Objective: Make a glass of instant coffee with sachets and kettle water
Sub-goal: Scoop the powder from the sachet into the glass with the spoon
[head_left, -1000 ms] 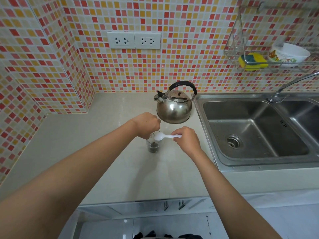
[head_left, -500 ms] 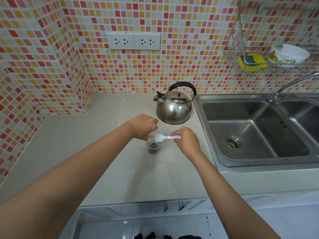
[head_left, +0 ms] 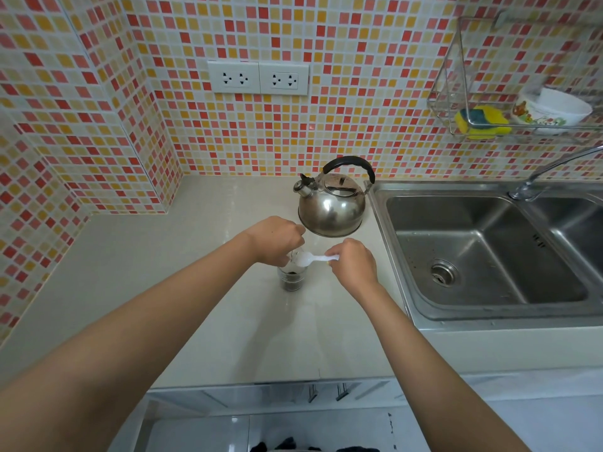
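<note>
A small clear glass (head_left: pixel 291 279) with dark coffee powder at its bottom stands on the beige counter (head_left: pixel 182 288). My left hand (head_left: pixel 273 239) is curled over the glass's rim, fingers closed; what it pinches is hidden. My right hand (head_left: pixel 353 263) holds the handle of a white plastic spoon (head_left: pixel 310 259), whose bowl hovers level over the glass mouth. A steel whistling kettle (head_left: pixel 332 203) with a black handle stands just behind the glass.
A steel double sink (head_left: pixel 483 252) with a tap (head_left: pixel 535 181) lies to the right. A wire rack (head_left: pixel 456 102) on the tiled wall holds a yellow sponge and a white bowl. Two wall sockets (head_left: pixel 257 78) sit above the counter.
Both hands stay at the glass with almost no shift; the spoon remains level over the rim.
</note>
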